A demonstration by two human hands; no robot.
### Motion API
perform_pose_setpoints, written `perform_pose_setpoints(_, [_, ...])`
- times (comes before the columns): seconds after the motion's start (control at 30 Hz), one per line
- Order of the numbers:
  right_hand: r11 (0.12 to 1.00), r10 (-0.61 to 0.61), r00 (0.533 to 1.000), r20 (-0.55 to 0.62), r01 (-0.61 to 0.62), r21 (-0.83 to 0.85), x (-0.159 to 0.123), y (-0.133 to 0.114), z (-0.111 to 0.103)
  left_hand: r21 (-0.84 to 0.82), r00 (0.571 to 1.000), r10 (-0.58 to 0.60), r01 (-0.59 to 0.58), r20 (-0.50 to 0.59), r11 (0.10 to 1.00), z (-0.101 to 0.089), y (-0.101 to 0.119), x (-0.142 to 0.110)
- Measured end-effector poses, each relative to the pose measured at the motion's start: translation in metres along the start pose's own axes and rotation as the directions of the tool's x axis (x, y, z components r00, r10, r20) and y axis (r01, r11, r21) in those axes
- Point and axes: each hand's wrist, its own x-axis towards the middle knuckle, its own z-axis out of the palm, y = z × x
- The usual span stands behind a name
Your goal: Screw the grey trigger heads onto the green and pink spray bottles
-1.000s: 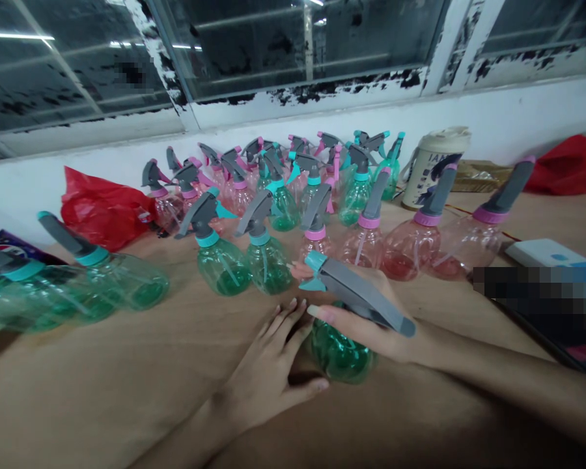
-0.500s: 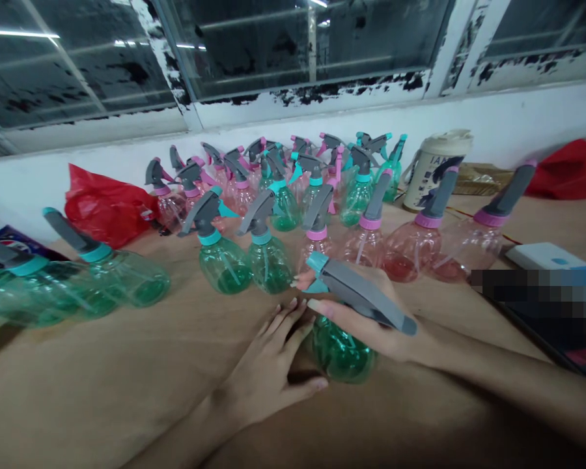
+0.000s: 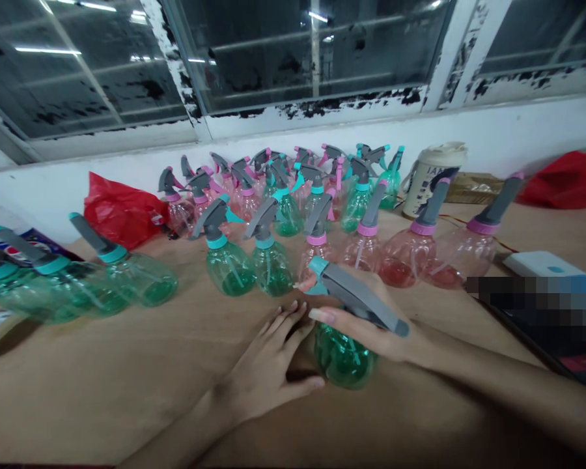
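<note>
My right hand [image 3: 371, 319] is wrapped around the neck of a green spray bottle [image 3: 344, 361], whose grey head with a teal nozzle points to the far left. My left hand [image 3: 273, 365] lies flat on the wooden table [image 3: 151, 384] just left of that bottle, fingers stretched out and holding nothing. Beyond my hands stand two green spray bottles [image 3: 230, 270] with teal collars. To their right is a row of several pink spray bottles [image 3: 407, 260]. Several more green spray bottles [image 3: 146, 277] stand at the left.
Many pink and green spray bottles crowd the back by the wall. A red plastic bag [image 3: 122, 212] lies at back left, another red bag [image 3: 561, 182] at back right. A cream cup [image 3: 427, 182], a cardboard box [image 3: 473, 189] and a white box [image 3: 542, 266] are on the right.
The camera view has shifted slightly, so the background sits lower and the left bottles further right. Both hands and the held spray bottle keep nearly the same pose.
</note>
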Motion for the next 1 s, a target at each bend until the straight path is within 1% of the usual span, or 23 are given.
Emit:
perform_pose_setpoints(0.13, [0.999,0.016,1.000,0.013,-0.016,0.036,-0.003,0.001,0.000,-0.021,1.000,-0.013,0.013,-0.007,1.000,-0.003,0.004,-0.003])
perform_pose_setpoints(0.2, [0.999,0.026,1.000,0.014,-0.026,0.045,-0.004,0.000,-0.001,-0.047,0.999,-0.034,0.034,0.003,0.998,-0.005,0.007,-0.006])
perform_pose_setpoints(0.33, [0.998,0.036,0.999,0.002,-0.036,0.045,-0.004,-0.001,0.001,-0.113,0.996,-0.086,0.083,-0.022,0.990,-0.010,0.016,-0.016])
perform_pose_setpoints(0.4, [0.998,0.032,0.999,-0.006,-0.031,0.052,-0.003,-0.002,0.005,-0.136,0.993,-0.107,0.099,-0.056,0.986,-0.014,0.022,-0.021])
perform_pose_setpoints(0.5, [0.993,0.016,1.000,0.016,-0.017,0.118,0.000,-0.004,0.016,-0.156,0.980,-0.146,0.125,-0.132,0.980,-0.017,0.031,-0.028])
perform_pose_setpoints(0.57, [0.986,0.005,0.999,0.038,-0.011,0.167,0.004,-0.006,0.027,-0.176,0.964,-0.184,0.151,-0.193,0.973,-0.017,0.035,-0.032])
perform_pose_setpoints(0.63, [0.982,-0.017,0.999,0.049,0.008,0.188,0.010,-0.009,0.041,-0.207,0.932,-0.246,0.194,-0.266,0.959,-0.015,0.034,-0.038])
perform_pose_setpoints(0.73, [0.984,-0.045,0.998,0.047,0.036,0.173,0.023,-0.013,0.065,-0.264,0.875,-0.340,0.257,-0.345,0.930,-0.015,0.026,-0.050])
perform_pose_setpoints(0.8, [0.989,-0.053,0.994,0.095,0.039,0.141,0.033,-0.015,0.079,-0.282,0.857,-0.366,0.273,-0.363,0.920,-0.018,0.017,-0.061])
perform_pose_setpoints(0.9, [0.992,-0.117,0.962,0.245,0.100,0.081,0.049,-0.016,0.093,-0.319,0.855,-0.415,0.318,-0.311,0.893,-0.027,-0.001,-0.082])
perform_pose_setpoints(0.97, [0.990,-0.137,0.926,0.351,0.144,0.007,0.058,-0.018,0.095,-0.358,0.840,-0.469,0.364,-0.273,0.860,-0.034,-0.015,-0.098])
perform_pose_setpoints(1.0, [0.987,-0.124,0.908,0.401,0.154,-0.045,0.062,-0.019,0.094,-0.366,0.829,-0.489,0.381,-0.271,0.849,-0.037,-0.022,-0.105])
